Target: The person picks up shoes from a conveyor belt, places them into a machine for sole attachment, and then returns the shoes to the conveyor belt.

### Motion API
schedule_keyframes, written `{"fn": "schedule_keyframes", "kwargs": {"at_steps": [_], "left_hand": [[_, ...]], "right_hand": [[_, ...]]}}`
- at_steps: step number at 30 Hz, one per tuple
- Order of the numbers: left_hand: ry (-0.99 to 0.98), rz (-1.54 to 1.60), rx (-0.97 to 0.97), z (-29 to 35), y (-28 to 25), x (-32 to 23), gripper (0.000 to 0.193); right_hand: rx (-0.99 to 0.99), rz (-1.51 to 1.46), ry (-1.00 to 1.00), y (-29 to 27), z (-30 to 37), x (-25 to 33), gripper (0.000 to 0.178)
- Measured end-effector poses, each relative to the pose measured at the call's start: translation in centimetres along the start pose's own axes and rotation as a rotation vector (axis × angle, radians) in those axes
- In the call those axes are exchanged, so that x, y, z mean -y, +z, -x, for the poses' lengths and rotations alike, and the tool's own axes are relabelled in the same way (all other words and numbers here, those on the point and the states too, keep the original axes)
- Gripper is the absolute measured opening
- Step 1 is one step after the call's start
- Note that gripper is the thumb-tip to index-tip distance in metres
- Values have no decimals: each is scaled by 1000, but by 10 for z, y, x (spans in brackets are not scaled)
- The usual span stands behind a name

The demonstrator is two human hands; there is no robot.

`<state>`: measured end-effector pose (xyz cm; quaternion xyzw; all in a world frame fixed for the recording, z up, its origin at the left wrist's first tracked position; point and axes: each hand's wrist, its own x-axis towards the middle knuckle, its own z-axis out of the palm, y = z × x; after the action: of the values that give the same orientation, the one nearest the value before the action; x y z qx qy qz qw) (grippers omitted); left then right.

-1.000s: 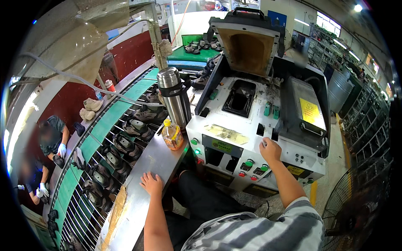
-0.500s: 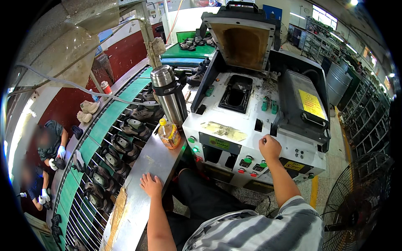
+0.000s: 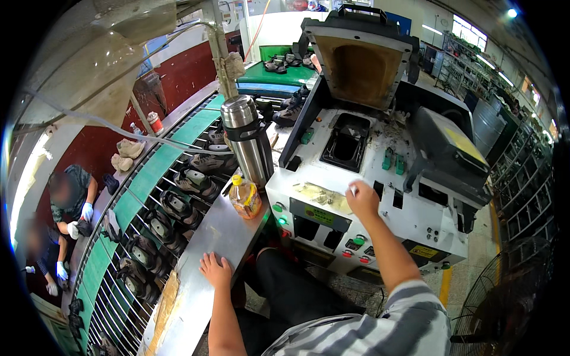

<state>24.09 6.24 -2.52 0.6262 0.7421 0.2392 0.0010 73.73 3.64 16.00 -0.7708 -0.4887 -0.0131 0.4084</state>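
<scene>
My left hand (image 3: 215,270) lies flat on the steel bench top (image 3: 205,240), fingers spread and holding nothing. My right hand (image 3: 363,200) is closed above the front edge of a white machine (image 3: 389,219). A small pale spot shows at its fingertips, too small to name. Behind that hand, a black-rimmed recess (image 3: 346,142) sits in the machine top under a raised left lid (image 3: 363,62). On the right station, a dark lid (image 3: 448,142) stands partly lifted. A steel thermos (image 3: 248,142) and a bottle of orange liquid (image 3: 244,199) stand at the bench's far end.
Left of the bench, several shoes (image 3: 151,228) rest on a rack of metal rods beside a green conveyor belt (image 3: 133,207). Two people with gloved hands (image 3: 86,212) work across the belt. A black fan (image 3: 499,302) stands at lower right, near metal racks (image 3: 522,178).
My right hand has moved left along the machine's front and stays closed. The right-hand dark lid has tilted up from its lowered position. My left hand remains on the bench.
</scene>
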Motion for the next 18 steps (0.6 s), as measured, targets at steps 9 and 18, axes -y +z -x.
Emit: {"fn": "schedule_keyframes", "kwargs": {"at_steps": [9, 18], "left_hand": [[-25, -1, -5, -2, -12, -15, 50], [-23, -67, -9, -5, -15, -26, 47]], "right_hand": [[-126, 399, 460, 70, -227, -56, 54], [-228, 437, 328, 99, -257, -109, 24]]}}
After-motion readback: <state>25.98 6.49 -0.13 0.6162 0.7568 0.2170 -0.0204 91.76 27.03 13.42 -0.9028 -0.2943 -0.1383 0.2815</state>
